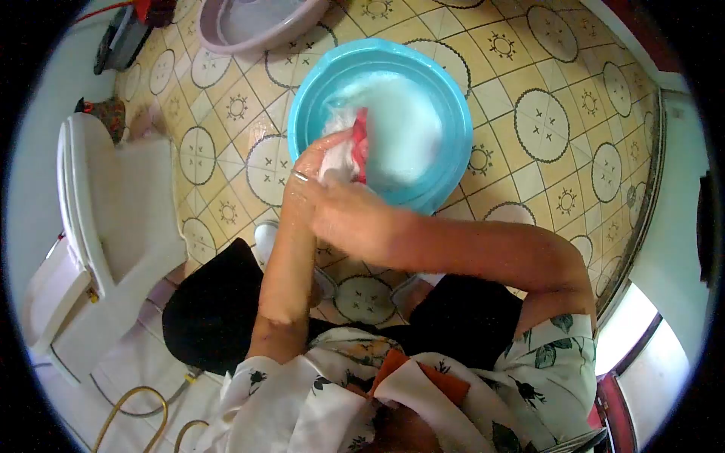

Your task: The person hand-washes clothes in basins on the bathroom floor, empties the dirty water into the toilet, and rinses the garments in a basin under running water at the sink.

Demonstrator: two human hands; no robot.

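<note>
- While the left hand (316, 154) gripped the cloth (343, 156), its red edge (360, 125) ran fore-and-aft.
- Right hand (344, 215) was blurred at the near end, its grip impossible to tell.

basin (458, 113) on floor (495, 98) | cloth (340, 158) over basin | chair (124, 204) left of basin | tub (260, 41) beyond, leftward

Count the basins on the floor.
2: a blue basin above the picture's middle, and a pale purple basin beyond it to the left, cut off by the top edge. Others could be hidden.
</note>
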